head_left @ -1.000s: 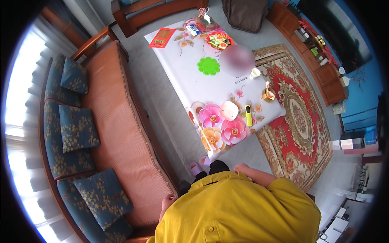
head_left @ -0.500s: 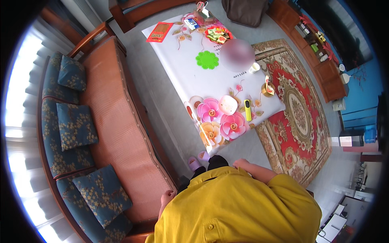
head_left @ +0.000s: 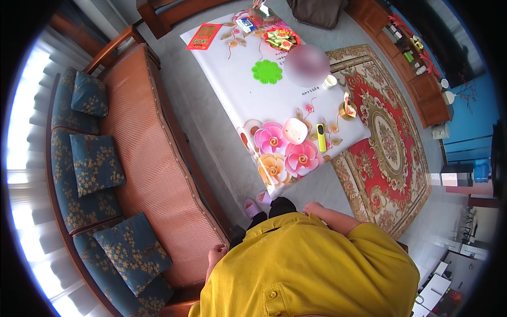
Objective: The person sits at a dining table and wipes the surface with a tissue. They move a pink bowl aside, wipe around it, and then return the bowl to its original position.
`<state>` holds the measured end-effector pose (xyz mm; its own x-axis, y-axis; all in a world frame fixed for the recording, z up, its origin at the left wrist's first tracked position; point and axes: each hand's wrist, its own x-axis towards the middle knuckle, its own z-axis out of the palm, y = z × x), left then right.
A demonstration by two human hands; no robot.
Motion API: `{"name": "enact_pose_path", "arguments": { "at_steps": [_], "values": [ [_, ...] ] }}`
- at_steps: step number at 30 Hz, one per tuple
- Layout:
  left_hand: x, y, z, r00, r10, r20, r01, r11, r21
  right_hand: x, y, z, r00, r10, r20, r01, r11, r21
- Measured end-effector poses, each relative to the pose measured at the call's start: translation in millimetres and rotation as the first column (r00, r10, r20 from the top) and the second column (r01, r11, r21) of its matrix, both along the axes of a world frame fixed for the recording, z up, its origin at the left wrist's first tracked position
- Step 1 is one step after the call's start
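My left hand [head_left: 216,253] hangs beside my body at the near edge of the woven sofa mat [head_left: 153,164], its fingers curled in with nothing seen in them. By my right thigh, my right hand [head_left: 313,209] is also loosely closed, and no object shows in it. Ahead stands a table with a flowered white cloth [head_left: 237,100]. On its near half lie a pale pink square dish [head_left: 294,130] and a yellow-green device with a dark end [head_left: 321,137]. Beyond them are a green scalloped mat [head_left: 267,72], a paper cup [head_left: 329,82] and a gold-coloured bowl [head_left: 347,111].
Toward the table's far end are a red plate of wrapped snacks [head_left: 281,39], a red packet [head_left: 204,36] and a tissue box [head_left: 264,18]. A blurred round patch covers the right edge. The cushioned sofa [head_left: 84,201] runs along the left; a patterned rug [head_left: 388,142] lies right.
The table and room sit slightly higher and further left in the picture. Both hands stay in nearly the same places, fingers still curled; nothing is picked up or put down.
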<state>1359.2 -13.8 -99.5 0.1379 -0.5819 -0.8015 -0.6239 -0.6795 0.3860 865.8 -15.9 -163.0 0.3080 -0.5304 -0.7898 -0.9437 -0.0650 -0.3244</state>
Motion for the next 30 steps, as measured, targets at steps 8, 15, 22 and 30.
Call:
{"name": "enact_pose_path", "arguments": {
  "at_steps": [8, 15, 22, 30],
  "values": [
    [21.5, 18.7, -41.8, 0.992, 0.061, -0.110, -0.055, 0.997, 0.057, 1.9, -4.4, -2.9, 0.999, -0.001, -0.050, 0.006, 0.995, 0.095],
    [15.9, 13.7, -30.8, 0.997, 0.060, 0.054, -0.056, 0.996, -0.074, 3.0, -3.1, -11.3, 0.948, -0.317, -0.034, 0.318, 0.939, 0.133],
    [38.9, 28.3, -24.3, 0.998, 0.056, 0.023, -0.055, 0.997, -0.051, 19.5, -17.0, -10.0, 0.818, -0.573, -0.039, 0.571, 0.804, 0.167],
    [76.1, 51.3, -56.6, 0.997, 0.066, 0.037, -0.070, 0.989, 0.127, 55.8, -72.4, 6.4, 0.814, -0.577, 0.059, 0.575, 0.816, 0.054]
  ]
}}
